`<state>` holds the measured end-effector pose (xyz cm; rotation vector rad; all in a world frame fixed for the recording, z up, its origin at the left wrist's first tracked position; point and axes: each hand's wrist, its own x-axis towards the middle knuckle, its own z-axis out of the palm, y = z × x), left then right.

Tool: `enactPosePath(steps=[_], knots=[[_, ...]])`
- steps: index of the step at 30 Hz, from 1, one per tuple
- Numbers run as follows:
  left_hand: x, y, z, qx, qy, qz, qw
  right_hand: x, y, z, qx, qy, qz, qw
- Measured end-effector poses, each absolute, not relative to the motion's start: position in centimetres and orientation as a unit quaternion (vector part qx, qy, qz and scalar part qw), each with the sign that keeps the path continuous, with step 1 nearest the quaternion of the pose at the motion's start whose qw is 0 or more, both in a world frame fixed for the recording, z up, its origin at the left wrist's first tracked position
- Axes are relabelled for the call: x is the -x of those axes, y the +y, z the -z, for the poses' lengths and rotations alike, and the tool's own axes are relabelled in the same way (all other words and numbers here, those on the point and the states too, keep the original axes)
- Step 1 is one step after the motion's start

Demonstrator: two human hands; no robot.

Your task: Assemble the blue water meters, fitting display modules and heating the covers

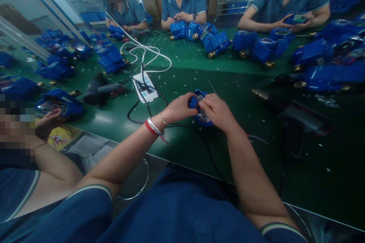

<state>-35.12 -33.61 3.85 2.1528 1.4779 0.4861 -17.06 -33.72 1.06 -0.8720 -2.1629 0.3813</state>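
Observation:
A blue water meter (204,119) with its housing open rests on the green table in front of me. My left hand (179,108), with bracelets at the wrist, is closed around the meter's left side. My right hand (216,109) is over the meter's right side, its fingers pinched together at the open housing. Whatever those fingers pinch is hidden or too small to name. A thin straight piece (212,87) sticks out just beyond my right hand; I cannot tell whether it is held.
A heat gun (296,114) lies to the right, and another dark heat gun (99,89) to the left. A white power strip (146,87) with black and white cables is ahead. Several blue meters (216,42) line the far side. Co-workers sit opposite and at my left.

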Motion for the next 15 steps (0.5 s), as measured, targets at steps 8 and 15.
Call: enactPosePath(steps=[8, 15], knots=[[35.7, -32.9, -3.0, -0.794, 0.517, -0.198, 0.251, 16.7, -33.4, -1.1, 0.369, -0.830, -0.182, 0.377], [37.1, -33.0, -2.2, -0.793, 0.499, -0.215, 0.274, 15.9, -34.0, -1.3, 0.395, -0.808, -0.235, 0.370]])
